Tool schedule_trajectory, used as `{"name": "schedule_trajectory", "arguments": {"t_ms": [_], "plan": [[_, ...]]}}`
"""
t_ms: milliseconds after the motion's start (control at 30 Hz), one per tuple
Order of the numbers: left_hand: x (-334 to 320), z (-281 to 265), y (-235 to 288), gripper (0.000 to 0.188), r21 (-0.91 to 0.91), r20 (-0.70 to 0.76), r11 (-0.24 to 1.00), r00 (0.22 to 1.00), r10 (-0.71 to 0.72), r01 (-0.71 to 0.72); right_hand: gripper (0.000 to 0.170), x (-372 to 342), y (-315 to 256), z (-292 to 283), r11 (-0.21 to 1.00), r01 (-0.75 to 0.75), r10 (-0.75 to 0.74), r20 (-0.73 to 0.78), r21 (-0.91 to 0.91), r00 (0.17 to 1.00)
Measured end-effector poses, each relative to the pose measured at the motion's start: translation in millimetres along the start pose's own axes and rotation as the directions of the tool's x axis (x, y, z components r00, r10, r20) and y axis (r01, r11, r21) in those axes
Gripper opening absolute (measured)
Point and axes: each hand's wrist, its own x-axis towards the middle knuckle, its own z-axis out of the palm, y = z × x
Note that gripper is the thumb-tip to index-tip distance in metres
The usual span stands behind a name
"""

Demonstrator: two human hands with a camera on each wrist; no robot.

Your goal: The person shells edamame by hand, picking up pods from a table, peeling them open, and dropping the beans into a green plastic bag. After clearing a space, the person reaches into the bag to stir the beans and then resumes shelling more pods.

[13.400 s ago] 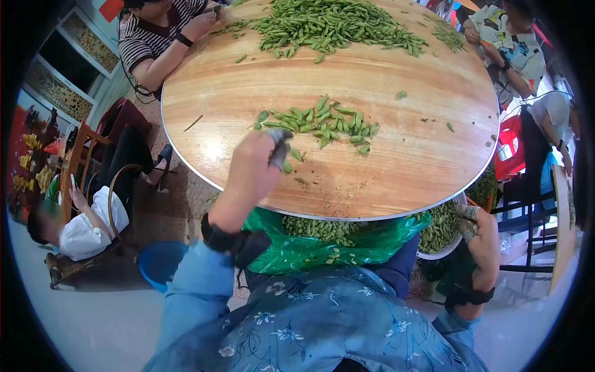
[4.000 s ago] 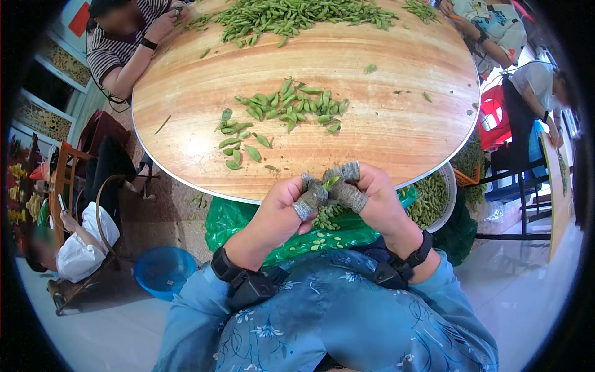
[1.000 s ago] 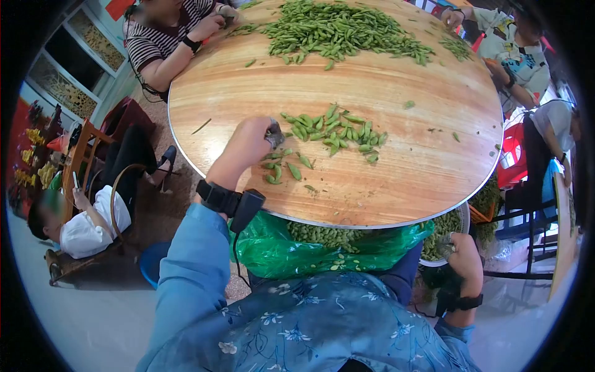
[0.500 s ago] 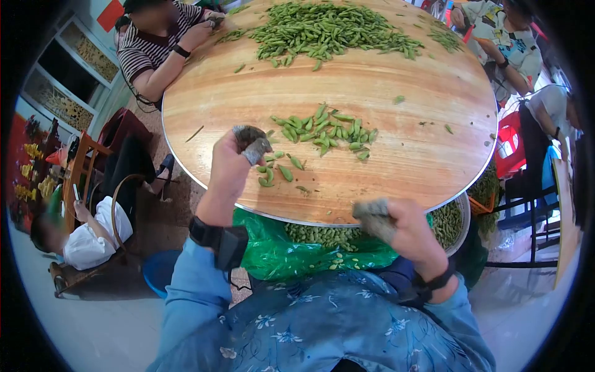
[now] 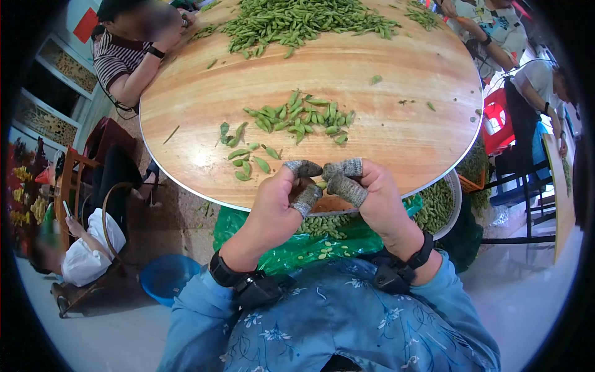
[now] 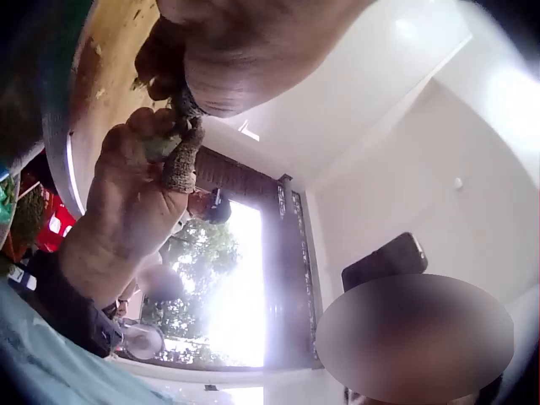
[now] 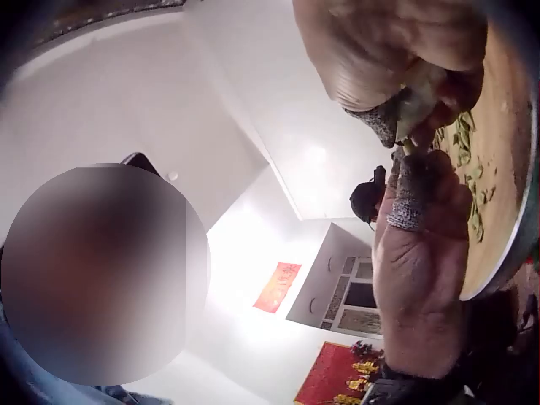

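Both hands meet over the near edge of the round wooden table [image 5: 204, 87], grey knitted covers on their thumbs and fingers. Between the fingertips shows a small green end of a soybean pod [image 5: 321, 185]; the rest of it is hidden by the fingers. My left hand [image 5: 276, 201] pinches it from the left and my right hand [image 5: 379, 201] from the right. In the right wrist view the pod [image 7: 409, 147] appears between the thumbs. Several loose pods [image 5: 261, 164] lie just beyond the left hand, with a small heap of pods [image 5: 300, 118] farther in.
Below the hands, an open green plastic bag [image 5: 232, 232] holds shelled beans [image 5: 322, 228]. A white basket [image 5: 457, 208] of pods stands right of it. A large pod pile [image 5: 304, 28] covers the far table. A blue basin [image 5: 168, 276] sits on the floor at left; people sit around.
The left hand has come back from the pods on the table to the near edge. The right hand has moved left from the white basket and now meets it at the pod.
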Motion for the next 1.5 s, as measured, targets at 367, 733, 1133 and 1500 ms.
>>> {"name": "schedule_trajectory", "arguments": {"t_ms": [367, 733, 1133, 1500], "plan": [[-3.7, 4.0, 0.7, 0.015, 0.469, 0.129, 0.865, 0.983, 0.133, -0.179, 0.02, -11.1, -1.3, -4.1, 0.945, 0.129, -0.165, -0.098, -0.3, 0.981], [-7.1, 13.1, -5.3, 0.019, 0.76, 0.132, 0.535, 0.894, 0.428, -0.369, 0.013, -15.8, -2.1, -7.6, 0.996, -0.033, 0.037, 0.052, -0.087, 0.998], [-9.5, 13.2, -14.2, 0.023, 0.773, 0.201, 0.469, 0.866, 0.457, -0.427, 0.007, -14.3, 10.2, -9.4, 0.996, -0.028, 0.028, 0.005, -0.09, 1.0], [-9.6, 2.6, -14.5, 0.011, -0.099, 0.206, 0.971, 0.959, -0.193, 0.216, 0.007, -18.8, 10.9, -6.6, 0.998, 0.016, -0.016, -0.001, -0.058, 1.0]]}}
